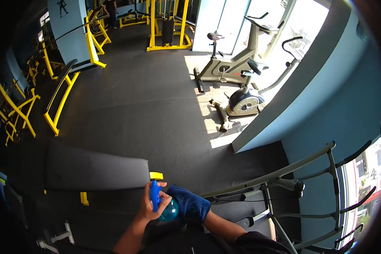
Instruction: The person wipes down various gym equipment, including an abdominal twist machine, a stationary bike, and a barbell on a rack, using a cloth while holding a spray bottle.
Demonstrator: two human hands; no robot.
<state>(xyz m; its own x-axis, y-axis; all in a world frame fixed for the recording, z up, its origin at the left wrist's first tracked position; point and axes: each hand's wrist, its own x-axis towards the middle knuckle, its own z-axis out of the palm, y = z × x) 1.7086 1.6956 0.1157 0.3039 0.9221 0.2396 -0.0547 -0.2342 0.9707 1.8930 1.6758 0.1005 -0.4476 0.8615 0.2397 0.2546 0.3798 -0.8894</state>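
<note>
My left hand [148, 204] is wrapped round a spray bottle [169, 211] with a blue trigger head and a clear teal body, at the lower middle. Just right of the bottle is a dark blue cloth [189, 204], which covers my right hand; its fingers are hidden. The cloth lies close against the bottle's right side. Beyond my left hand, a black padded bench [97, 169] with yellow parts stretches to the left.
Two exercise bikes [245, 103] stand by the bright windows. A grey-framed machine [283, 171] with black handles is at the right, near a blue wall [317, 110]. Yellow gym frames [63, 101] stand at the left and back. A person [111, 12] is far off at the top.
</note>
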